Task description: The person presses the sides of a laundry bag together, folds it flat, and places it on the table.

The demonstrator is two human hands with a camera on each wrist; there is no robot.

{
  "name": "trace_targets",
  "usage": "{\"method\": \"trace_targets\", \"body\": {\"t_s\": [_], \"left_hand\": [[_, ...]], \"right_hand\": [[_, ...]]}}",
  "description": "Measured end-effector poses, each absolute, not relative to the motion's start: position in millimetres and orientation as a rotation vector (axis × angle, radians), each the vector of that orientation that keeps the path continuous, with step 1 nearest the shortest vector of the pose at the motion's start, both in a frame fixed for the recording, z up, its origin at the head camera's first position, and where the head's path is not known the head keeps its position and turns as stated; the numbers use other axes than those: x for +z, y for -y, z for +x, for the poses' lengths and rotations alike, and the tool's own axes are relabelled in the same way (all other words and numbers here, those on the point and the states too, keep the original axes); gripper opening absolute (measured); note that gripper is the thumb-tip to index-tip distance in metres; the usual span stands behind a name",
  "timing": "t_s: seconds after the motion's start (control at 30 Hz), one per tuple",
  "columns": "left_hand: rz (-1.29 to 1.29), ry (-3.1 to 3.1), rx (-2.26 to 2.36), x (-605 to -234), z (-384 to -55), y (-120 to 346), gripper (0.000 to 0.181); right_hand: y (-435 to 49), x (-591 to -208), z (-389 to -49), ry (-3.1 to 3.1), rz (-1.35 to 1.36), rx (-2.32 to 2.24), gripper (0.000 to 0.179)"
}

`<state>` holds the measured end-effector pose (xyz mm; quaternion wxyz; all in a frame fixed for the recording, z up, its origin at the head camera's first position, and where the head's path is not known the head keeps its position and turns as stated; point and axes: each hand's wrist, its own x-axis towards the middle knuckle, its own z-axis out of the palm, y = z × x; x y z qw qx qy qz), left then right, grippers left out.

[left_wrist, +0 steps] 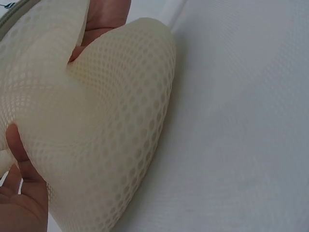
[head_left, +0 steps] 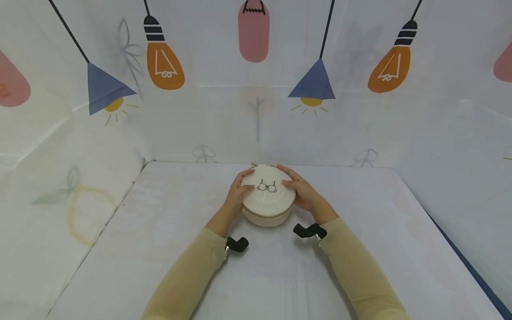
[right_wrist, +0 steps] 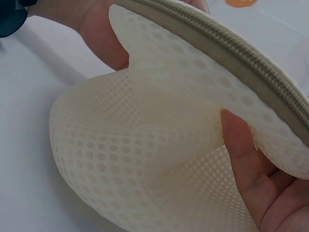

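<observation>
A round cream mesh laundry bag [head_left: 267, 204] is held between both hands over the table, a small line drawing on its top. The left hand [head_left: 234, 198] grips its left side with the thumb on the top face. Opposite, the right hand [head_left: 306, 195] grips the right side, its thumb also on top. In the right wrist view a zipper [right_wrist: 231, 48] runs along the rim, and the soft mesh wall [right_wrist: 111, 154] is dented inward by the fingers. Whether the bag's base touches the table cannot be told. What is inside is hidden.
The white-covered table [head_left: 160, 213] reaches back to a white cloth wall [head_left: 224, 120] printed with lamps and bulbs. Further cloth hangs at the left and right sides. A black wrist mount [head_left: 238, 244] sticks out from the left sleeve, another [head_left: 308, 231] from the right.
</observation>
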<state>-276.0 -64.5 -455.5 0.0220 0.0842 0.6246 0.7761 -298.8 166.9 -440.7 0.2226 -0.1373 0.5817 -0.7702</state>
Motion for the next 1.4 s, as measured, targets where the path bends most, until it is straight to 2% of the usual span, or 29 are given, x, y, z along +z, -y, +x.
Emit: {"method": "trace_targets", "body": {"t_s": [0.57,0.83,1.17,1.4], "left_hand": [[0.298,-1.984,2.318,-456,-275,67,0.054],[0.310,-2.021,2.311,-453,-275,69,0.057],[0.163,-1.923,2.466,-455,-277,62,0.051],[0.058,-1.962,2.506,-452,-277,57,0.056]], "right_hand": [[-164,-446,-299,-1.639,-0.349,-2.125,0.055],[-162,-443,-301,-1.694,-0.274,-2.112,0.060],[-162,-441,-303,-1.654,-0.275,-2.183,0.064],[-161,-441,-301,-1.658,-0.284,-2.199,0.060]]}}
